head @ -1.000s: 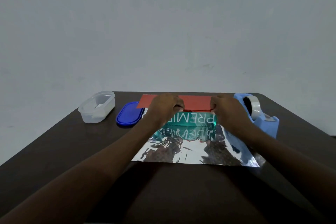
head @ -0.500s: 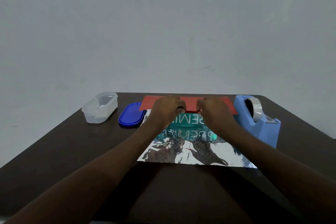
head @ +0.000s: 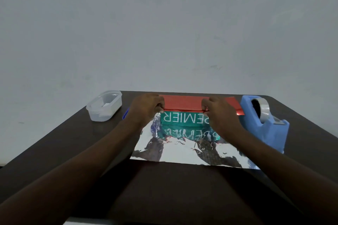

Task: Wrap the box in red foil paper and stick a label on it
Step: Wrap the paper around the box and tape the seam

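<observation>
A person's two hands fold red foil paper (head: pixel 182 102) over the top of a green box (head: pixel 182 119) on a dark brown table (head: pixel 54 144). The left hand (head: pixel 146 108) pinches the folded edge of the foil at the box's left end, fingers curled; the right hand (head: pixel 220 113) pinches the same edge near the box's right end. The box lies across the far half of the sheet, its near face showing white upside-down letters reading "EMIER", mirrored in the silver inner side of the foil, which spreads flat toward the camera. To the left stands a clear plastic container (head: pixel 105 105), uncovered, with something pale inside that is too small to make out; a sliver of a blue lid (head: pixel 125 114) shows just behind the left wrist. A light-blue tape dispenser (head: pixel 265 124) holding a roll of clear tape (head: pixel 264 110) sits just beside the foil's right edge, behind the right forearm.
</observation>
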The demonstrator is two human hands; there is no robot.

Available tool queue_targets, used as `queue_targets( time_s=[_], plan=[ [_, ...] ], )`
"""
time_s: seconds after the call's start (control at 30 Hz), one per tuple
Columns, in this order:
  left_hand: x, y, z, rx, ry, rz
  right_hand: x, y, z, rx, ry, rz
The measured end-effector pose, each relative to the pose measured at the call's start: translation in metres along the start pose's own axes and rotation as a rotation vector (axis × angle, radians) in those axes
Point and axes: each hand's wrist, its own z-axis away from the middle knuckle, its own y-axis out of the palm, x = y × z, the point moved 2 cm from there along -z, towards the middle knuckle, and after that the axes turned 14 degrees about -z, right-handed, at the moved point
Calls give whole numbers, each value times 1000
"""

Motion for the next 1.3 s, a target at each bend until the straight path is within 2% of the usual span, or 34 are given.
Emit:
queue_targets(
  time_s=[0.13,0.33,0.43,0.53,0.8,0.93,1.07,1.2,1.3],
  plan=[
    [14,-1,9,-22,-73,51,0,2,0,3,7,7],
    [-10,-25,-11,-124,-22,117,3,0,-2,1,38,2],
    [-47,-21,-27,-44,16,139,5,-1,0,-1,49,5],
    [-76,-5,-30,24,60,64,6,-4,1,10,59,6],
    [-80,6,-23,-16,10,40,13,-22,-2,55,116,-6],
    [-81,6,-23,-17,20,9,9,-68,-3,25,256,178],
    [-86,4,-19,-58,28,-60,-9,-113,1,83,468,331],
    [-91,8,-15,-94,3,-120,-25,-136,16,166,549,339],
    [-93,8,-13,-119,-15,-144,-33,-146,27,213,644,247]
  ],
)
